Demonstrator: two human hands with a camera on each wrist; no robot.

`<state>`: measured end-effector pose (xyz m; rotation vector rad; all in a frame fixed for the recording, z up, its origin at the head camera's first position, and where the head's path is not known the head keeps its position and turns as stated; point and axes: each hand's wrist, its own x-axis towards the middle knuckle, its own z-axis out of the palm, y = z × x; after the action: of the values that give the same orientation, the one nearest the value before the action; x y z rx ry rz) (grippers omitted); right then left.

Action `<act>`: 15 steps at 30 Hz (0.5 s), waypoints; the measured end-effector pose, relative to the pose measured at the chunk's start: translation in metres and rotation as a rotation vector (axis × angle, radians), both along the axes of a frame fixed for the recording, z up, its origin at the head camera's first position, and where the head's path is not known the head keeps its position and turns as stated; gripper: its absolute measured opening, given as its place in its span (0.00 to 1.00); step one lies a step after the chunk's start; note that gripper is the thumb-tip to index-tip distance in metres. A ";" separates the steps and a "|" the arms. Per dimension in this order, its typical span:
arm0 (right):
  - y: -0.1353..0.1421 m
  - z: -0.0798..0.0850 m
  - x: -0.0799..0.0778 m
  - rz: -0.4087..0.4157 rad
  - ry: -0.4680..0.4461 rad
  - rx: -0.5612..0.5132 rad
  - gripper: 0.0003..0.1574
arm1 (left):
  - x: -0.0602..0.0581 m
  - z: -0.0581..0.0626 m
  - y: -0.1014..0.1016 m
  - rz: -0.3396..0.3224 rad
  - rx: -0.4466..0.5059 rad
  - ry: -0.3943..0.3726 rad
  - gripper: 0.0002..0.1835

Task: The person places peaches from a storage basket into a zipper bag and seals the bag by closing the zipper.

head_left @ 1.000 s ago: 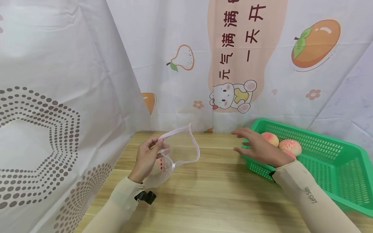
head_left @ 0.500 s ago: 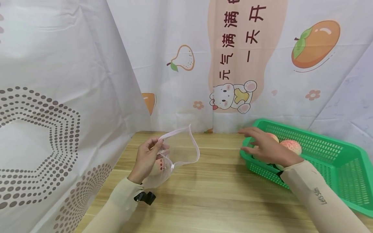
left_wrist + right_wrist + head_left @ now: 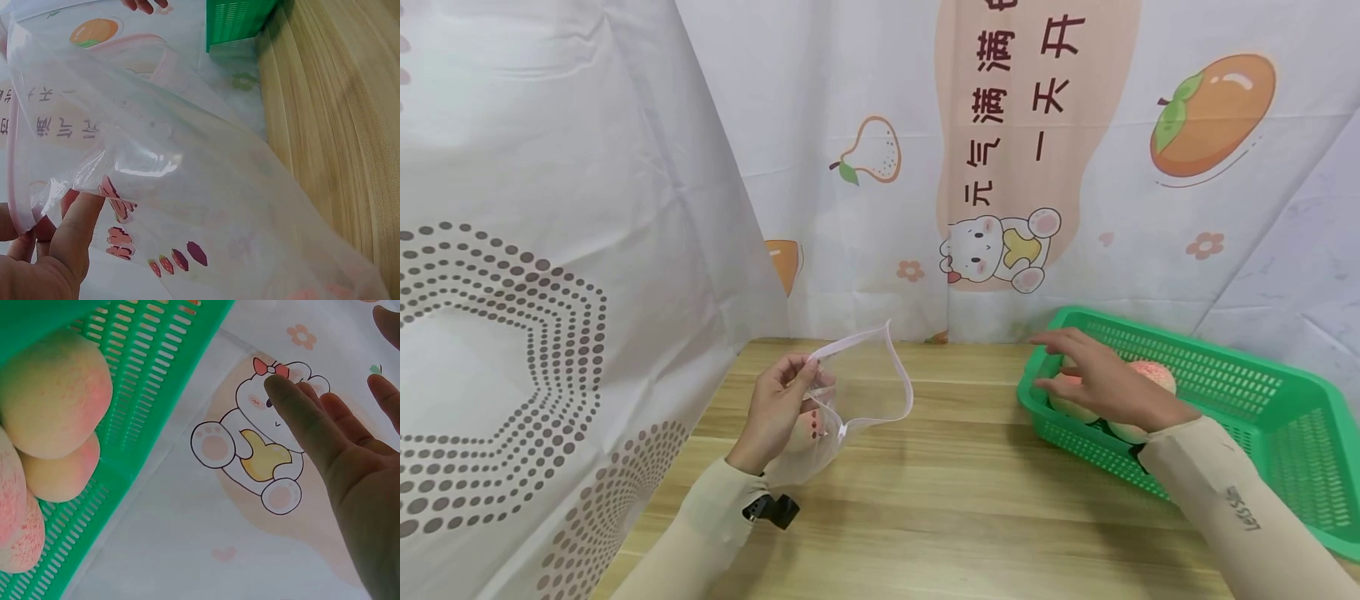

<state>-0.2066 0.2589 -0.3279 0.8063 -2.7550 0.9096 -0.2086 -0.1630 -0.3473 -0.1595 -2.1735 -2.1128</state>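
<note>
My left hand (image 3: 775, 410) pinches the rim of a clear zip bag (image 3: 871, 379) with a pale pink edge, its mouth gaping. Red and purple prints (image 3: 178, 259) mark its side in the left wrist view. Low in the bag shows a rounded peach-coloured shape (image 3: 801, 435), blurred by the plastic. Over the left end of a green plastic basket (image 3: 1292, 379) hovers my right hand (image 3: 1097, 379), fingers spread and holding nothing. Beneath and beside it lie several peaches (image 3: 1153, 377), partly hidden by the hand; the right wrist view shows a yellow-pink peach (image 3: 56, 394) on the pile.
A wood-grain table (image 3: 925, 508) runs under both arms, with bare surface between the bag and the basket. Behind it hangs a printed white cloth (image 3: 865, 242), and a dotted cloth (image 3: 647, 208) closes off the left side.
My right hand has moved to the right, further over the peaches in the basket. The left hand and the bag have stayed almost in place.
</note>
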 end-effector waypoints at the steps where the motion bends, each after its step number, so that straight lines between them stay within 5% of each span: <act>1: 0.002 0.000 0.000 0.001 0.002 0.000 0.34 | 0.000 0.000 0.000 -0.002 0.003 0.002 0.09; 15: 0.016 -0.002 0.004 -0.020 -0.061 -0.002 0.38 | 0.001 -0.002 0.001 -0.027 0.021 0.018 0.09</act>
<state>-0.2022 0.2745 -0.3304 0.7613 -2.8086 0.9485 -0.2078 -0.1623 -0.3496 -0.2061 -2.1499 -2.1388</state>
